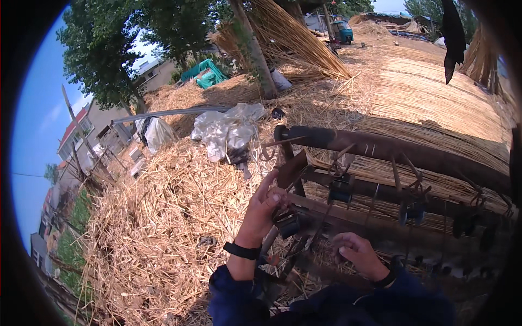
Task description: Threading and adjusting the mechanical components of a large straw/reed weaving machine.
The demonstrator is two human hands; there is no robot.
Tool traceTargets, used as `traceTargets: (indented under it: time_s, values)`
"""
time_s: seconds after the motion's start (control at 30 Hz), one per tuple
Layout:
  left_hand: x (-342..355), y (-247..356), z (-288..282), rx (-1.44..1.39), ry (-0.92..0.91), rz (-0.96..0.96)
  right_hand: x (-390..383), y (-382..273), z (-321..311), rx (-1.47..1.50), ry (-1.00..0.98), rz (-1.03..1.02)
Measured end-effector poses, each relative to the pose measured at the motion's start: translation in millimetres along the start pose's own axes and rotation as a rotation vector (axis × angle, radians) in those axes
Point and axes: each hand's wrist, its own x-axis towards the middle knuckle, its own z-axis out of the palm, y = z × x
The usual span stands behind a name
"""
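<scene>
My left hand [261, 209] is at the left end of a dark loom-like frame, its index finger stretched up beside a brown metal plate [292, 168]. The other fingers curl near a dark round spool [287, 224] hanging just below; contact with it is unclear. Lower and to the right, my right hand [359, 254] sits before the frame's lower beam, its fingers curled and thumb drawn in. Anything between those fingers is too small to make out. More spools [341, 188] hang along the thick upper pipe [380, 145].
Behind the frame stretches a long reed mat [429, 92]. Loose straw [168, 217] covers the ground to my left. Crumpled white plastic sheeting [228, 127] lies past the frame's left end. A tree trunk [253, 49] and leaning reed bundles [293, 41] stand farther back.
</scene>
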Motion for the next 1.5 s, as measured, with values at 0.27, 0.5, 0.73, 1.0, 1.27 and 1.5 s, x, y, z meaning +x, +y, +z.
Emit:
traceTargets:
  time_s: [0.27,0.5,0.73,1.0,1.27,1.5]
  values:
    - [-16.8,-31.0,-24.3,-0.107,-0.146,-0.179,-30.6,8.2,-40.9,-0.734,0.300,-0.102]
    - [-48.7,-60.5,-8.4,-0.357,-0.053,-0.019,-38.6,3.0,-18.7,-1.204,0.058,-0.274]
    - [-35.3,-50.3,5.3,0.030,0.077,0.108,-52.3,-12.7,-20.3,-1.182,0.064,-0.285]
    - [15.1,-53.5,8.6,-0.286,-0.027,0.103,-62.6,-23.8,-35.3,-1.306,0.136,-0.194]
    - [45.1,-40.2,6.5,-0.143,0.102,0.199,-78.6,26.7,-73.0,-1.806,0.044,-0.074]
    - [38.7,-50.2,4.9,-0.425,-0.011,0.189,-82.1,20.7,-74.6,-1.653,0.155,-0.102]
